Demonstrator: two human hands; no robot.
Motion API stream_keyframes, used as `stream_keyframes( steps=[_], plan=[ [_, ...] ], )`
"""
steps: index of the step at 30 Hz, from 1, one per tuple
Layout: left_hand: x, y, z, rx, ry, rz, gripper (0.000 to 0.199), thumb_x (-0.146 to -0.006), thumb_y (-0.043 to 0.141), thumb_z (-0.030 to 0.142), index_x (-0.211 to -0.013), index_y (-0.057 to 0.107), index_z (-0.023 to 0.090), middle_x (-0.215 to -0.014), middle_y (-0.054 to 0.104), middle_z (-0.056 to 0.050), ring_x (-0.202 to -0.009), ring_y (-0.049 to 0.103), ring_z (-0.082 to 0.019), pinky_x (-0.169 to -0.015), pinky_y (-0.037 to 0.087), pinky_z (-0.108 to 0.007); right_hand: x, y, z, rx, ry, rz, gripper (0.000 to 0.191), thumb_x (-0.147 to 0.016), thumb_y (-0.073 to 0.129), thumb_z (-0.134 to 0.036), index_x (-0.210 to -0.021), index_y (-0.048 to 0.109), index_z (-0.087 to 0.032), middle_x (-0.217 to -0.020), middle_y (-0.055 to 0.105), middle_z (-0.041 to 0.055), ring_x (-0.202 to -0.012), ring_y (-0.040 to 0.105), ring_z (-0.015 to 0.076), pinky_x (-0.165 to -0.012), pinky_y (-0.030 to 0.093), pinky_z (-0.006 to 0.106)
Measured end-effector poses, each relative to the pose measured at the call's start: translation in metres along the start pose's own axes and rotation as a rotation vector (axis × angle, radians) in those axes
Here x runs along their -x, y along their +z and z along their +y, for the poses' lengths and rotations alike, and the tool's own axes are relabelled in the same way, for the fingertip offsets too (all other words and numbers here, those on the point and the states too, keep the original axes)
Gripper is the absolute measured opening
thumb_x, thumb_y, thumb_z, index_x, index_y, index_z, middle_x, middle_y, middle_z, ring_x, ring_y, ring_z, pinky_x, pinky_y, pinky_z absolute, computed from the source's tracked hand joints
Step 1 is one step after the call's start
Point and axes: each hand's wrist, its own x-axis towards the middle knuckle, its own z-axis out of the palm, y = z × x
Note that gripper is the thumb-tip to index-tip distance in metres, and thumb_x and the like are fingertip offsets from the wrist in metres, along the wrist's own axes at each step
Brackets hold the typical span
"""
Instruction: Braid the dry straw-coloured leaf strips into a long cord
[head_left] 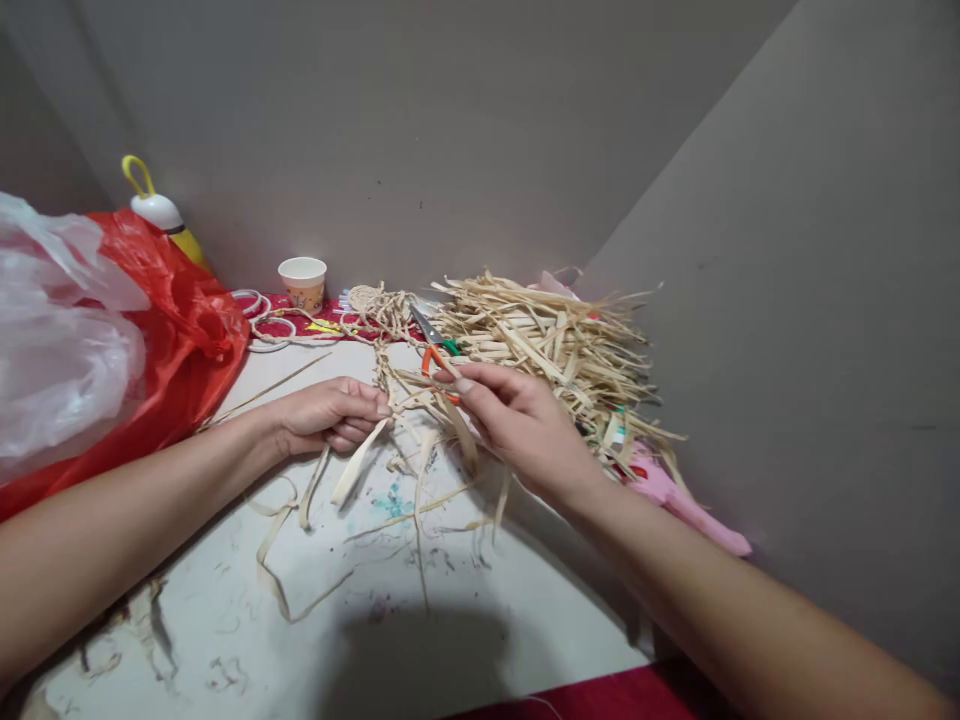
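Observation:
My left hand (pixel 341 415) is closed in a pinch on pale, flat straw strips, one of which (pixel 358 468) hangs down below the fingers. From that pinch a thin plaited straw cord (pixel 381 365) runs back toward a coiled bunch of cord (pixel 382 308). To the right, my right hand (pixel 521 415) has thumb and forefinger pressed together on another straw strip (pixel 435 382). Scissors (pixel 429 330) with orange and green handles lie just behind its fingertips, blades pointing away; the hand partly hides them.
A large heap of dry straw (pixel 540 330) lies at the back right, with a pink item (pixel 694 510) beside it. Behind stand a paper cup (pixel 303 285) and a yellow-and-white bottle (pixel 169 220). Red and white plastic bags (pixel 187 330) fill the left. Loose strips and scraps litter the white table (pixel 285 660).

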Motion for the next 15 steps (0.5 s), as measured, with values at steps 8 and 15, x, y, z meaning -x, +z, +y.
stream_keyframes(
  steps=[8,15],
  plan=[
    [0.003,0.002,0.002,-0.029,0.035,0.017,0.024,-0.077,0.066,0.021,-0.065,0.046,0.014,-0.051,0.021,0.011,-0.041,0.013,0.000,-0.037,0.011,-0.011,-0.027,0.004,-0.001,0.386,0.083,-0.416,0.023,-0.073,0.060,-0.028,-0.055,0.053,-0.015,-0.050,0.036,-0.0053,-0.048,0.031,0.0072,-0.046,0.024,0.021],
    [0.000,0.006,-0.005,-0.065,0.080,0.032,0.025,-0.074,0.069,0.026,-0.066,0.048,0.015,-0.048,0.025,0.010,-0.039,0.017,-0.001,-0.037,0.012,-0.014,0.012,-0.026,-0.005,0.231,0.260,-0.669,0.037,-0.084,0.052,-0.047,-0.071,0.067,-0.015,-0.050,0.033,-0.0054,-0.046,0.023,0.0074,-0.043,0.019,0.022]
  ],
)
